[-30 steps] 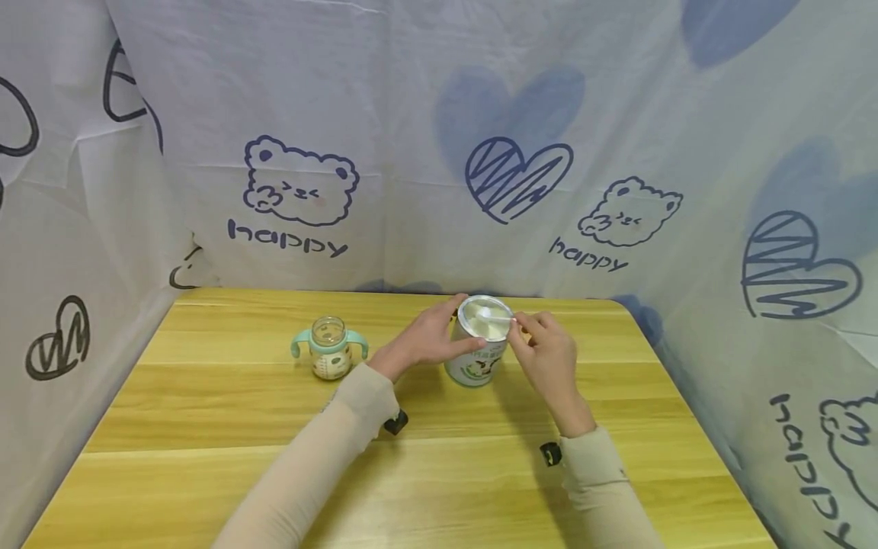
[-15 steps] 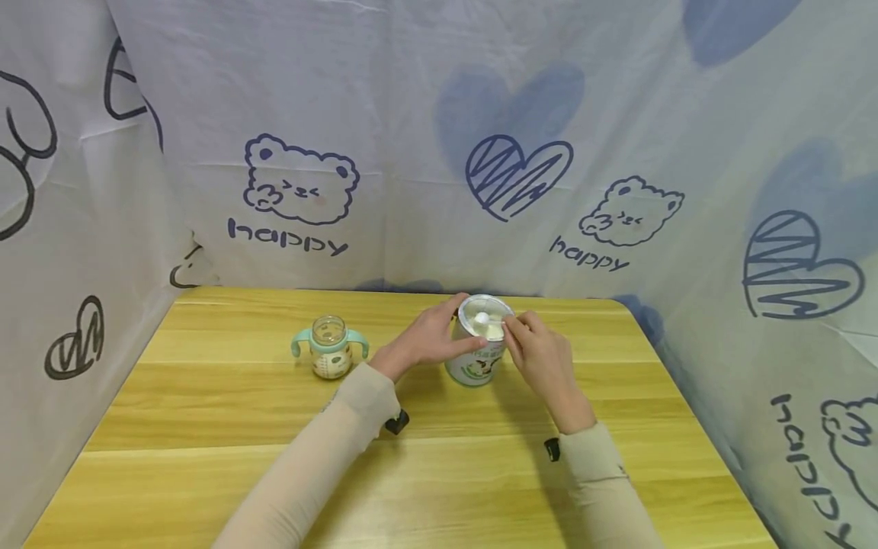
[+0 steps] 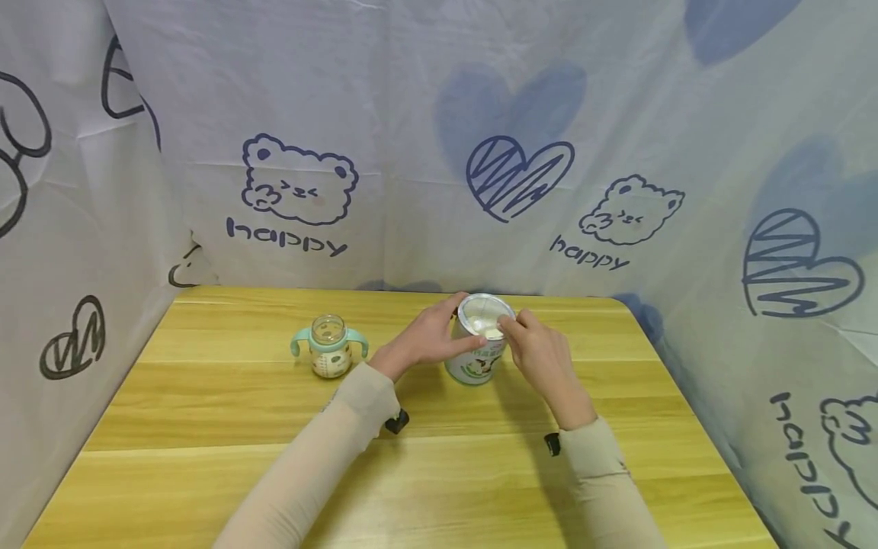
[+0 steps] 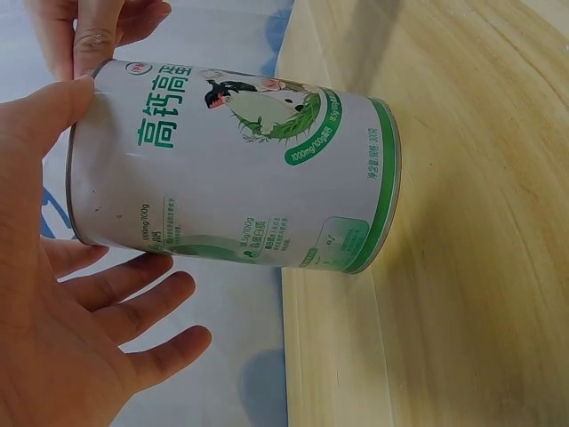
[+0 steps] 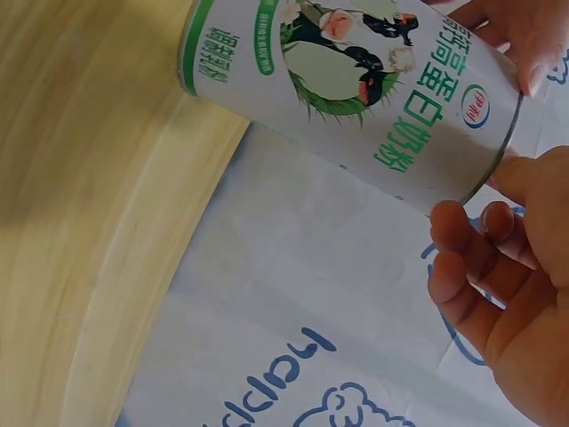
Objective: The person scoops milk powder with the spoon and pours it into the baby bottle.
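An open milk powder can (image 3: 473, 372) stands upright toward the table's far edge, with pale powder (image 3: 488, 332) showing inside. My left hand (image 3: 430, 335) grips its left side near the rim, thumb in front and fingers behind. In the left wrist view the can (image 4: 240, 169) shows green lettering and a cow picture. At the can's right rim, my right hand (image 3: 543, 357) has its fingertips dipped into the opening, pinching a scoop that is now hidden by the fingers and the can wall. In the right wrist view my right hand (image 5: 524, 285) has curled fingers at the rim.
A baby bottle (image 3: 331, 360) with mint-green handles and no lid stands to the left of the can, beyond my left sleeve. The wooden table (image 3: 439, 488) meets a printed white cloth (image 3: 411, 114) at the back and sides.
My right hand has moved left and its fingertips have gone down into the can. The scoop, visible over the powder earlier, has dropped out of sight. My left hand stays in place.
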A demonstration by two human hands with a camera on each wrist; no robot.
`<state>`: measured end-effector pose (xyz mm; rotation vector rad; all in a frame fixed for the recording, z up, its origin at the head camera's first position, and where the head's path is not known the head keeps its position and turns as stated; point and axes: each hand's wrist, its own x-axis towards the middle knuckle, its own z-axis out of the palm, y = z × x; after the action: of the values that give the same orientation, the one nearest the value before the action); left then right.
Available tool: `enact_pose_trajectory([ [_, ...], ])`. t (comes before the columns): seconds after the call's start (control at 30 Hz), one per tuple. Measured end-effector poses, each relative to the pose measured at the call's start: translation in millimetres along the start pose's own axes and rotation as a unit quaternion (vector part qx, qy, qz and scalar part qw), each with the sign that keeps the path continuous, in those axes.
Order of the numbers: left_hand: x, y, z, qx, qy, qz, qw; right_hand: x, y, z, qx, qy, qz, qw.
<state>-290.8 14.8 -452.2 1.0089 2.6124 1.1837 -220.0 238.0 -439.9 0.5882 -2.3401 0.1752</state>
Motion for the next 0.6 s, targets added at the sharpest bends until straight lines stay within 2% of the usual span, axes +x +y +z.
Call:
enact_pose_trajectory([
  [0.13,-0.2,0.8,0.1,0.003,-0.001,-0.009,1.0,3.2,-2.7,-5.0,0.025,-0.039,0.034,0.998],
  [0.33,-1.1,0.1,2.0,0.007,-0.002,-0.015,0.9999,6.8,-4.8,-9.6,0.051,-0.102,0.085,0.99],
  [0.6,-1.8,-0.1,3.5,0.007,0.001,-0.009,0.9999,7.4,-8.9,-7.1,0.147,-0.125,0.133,0.972],
])
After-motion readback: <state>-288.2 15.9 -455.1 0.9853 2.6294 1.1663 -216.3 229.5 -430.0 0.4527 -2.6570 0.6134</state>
